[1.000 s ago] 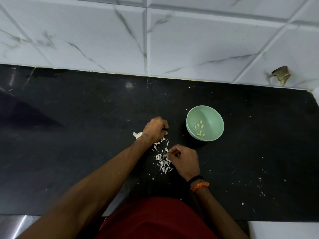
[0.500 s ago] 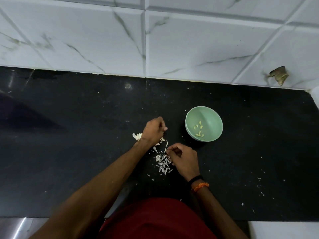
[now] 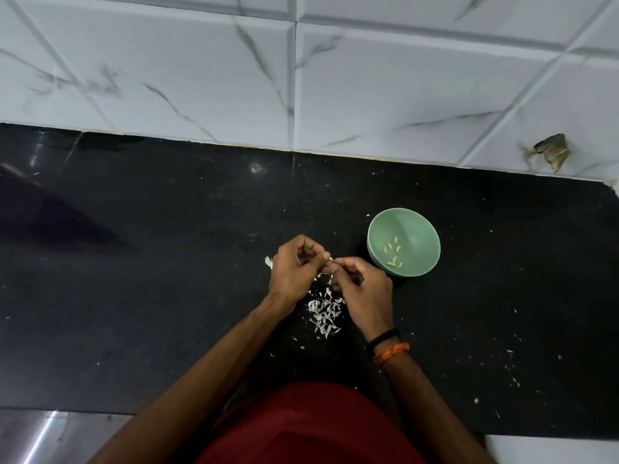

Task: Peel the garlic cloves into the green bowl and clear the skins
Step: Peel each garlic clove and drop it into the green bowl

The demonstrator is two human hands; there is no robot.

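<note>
1. Left hand [image 3: 294, 269] and right hand [image 3: 363, 289] meet over the black speckled stone tabletop [image 3: 167, 279], about mid-depth, a bit right of centre
2. Both sets of fingers curled and pinching one small pale garlic clove [image 3: 331, 259] between the fingertips; only a sliver of it shows, so can't tell how much skin is left on it
3. Step in hand, as I judge it: stripping the skin off this clove. Do it well by holding the clove steady in one hand, nicking the papery skin at the tip with a thumbnail of the other and pulling it off in strips, working above the heap so bits fall there and don't scatter
4. Round pale green plastic bowl [image 3: 425, 229] stands upright just right of the hands, near but not touching; inside are several peeled yellowish-white cloves [image 3: 392, 254] loose on the bottom, most of the bowl bare
5. Heap of white papery garlic skins [image 3: 325, 314] lies on the tabletop directly under and toward the near edge from the hands; stray white flecks [image 3: 512, 380] scattered toward the near right corner
6. Something white [image 3: 268, 261] peeks out at the far side of the left hand, maybe unpeeled garlic, unclear
7. Judgement: mid-task, skins not yet cleared; drop the peeled clove in the bowl without dragging skin along
</note>
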